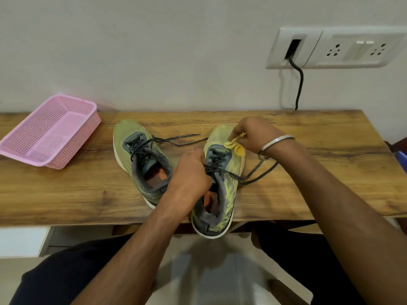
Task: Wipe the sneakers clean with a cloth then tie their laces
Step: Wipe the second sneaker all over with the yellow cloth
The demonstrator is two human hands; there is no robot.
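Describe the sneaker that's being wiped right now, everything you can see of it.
The right-hand sneaker is yellow-green mesh with a grey tongue and collar, dark untied laces trailing to its right, a white sole and an orange insole. It looks grimy. It sits upright on the wooden table, toe toward the wall, heel overhanging the near edge. The left hand grips it by the tongue; the right hand pinches a yellow cloth against its toe.

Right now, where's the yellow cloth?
The yellow cloth is pinched in the right hand, against the toe of the right sneaker.
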